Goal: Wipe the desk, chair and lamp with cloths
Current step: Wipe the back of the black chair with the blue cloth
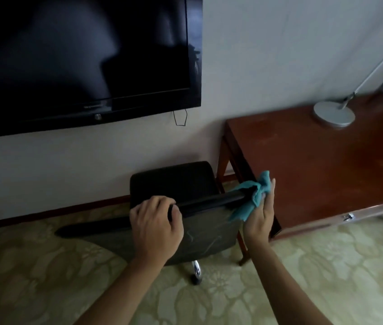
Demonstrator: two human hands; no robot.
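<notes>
Head view showed the left hand [156, 227] with its fingers curled over the top edge of the black chair [185, 221] backrest, knuckles up, gripping the rim near its middle. To the right of those fingers, along the same top edge, the right hand [259, 216] stood upright with its fingers held straight and close together, pressing a teal cloth [250, 199] against the right end of the backrest rim; the thumb was hidden behind the cloth, so whether it pinched the fabric could not be told. The cloth was bunched over the rim, part of it sticking up above the fingertips and a flap hanging down in front of the palm. Beyond the left fingers lay the chair's dark seat, and below both hands the backrest sloped down to a chrome caster leg on the patterned carpet [326, 277]. Just right of the right hand stood the reddish wooden desk [326, 165], its near left corner close behind the cloth. Far beyond the right fingers, on the desk's back edge, sat the lamp [333, 113] with its round silver base and slanted arm. Above the left hand, a dark television [80, 62] hung on the wall.
</notes>
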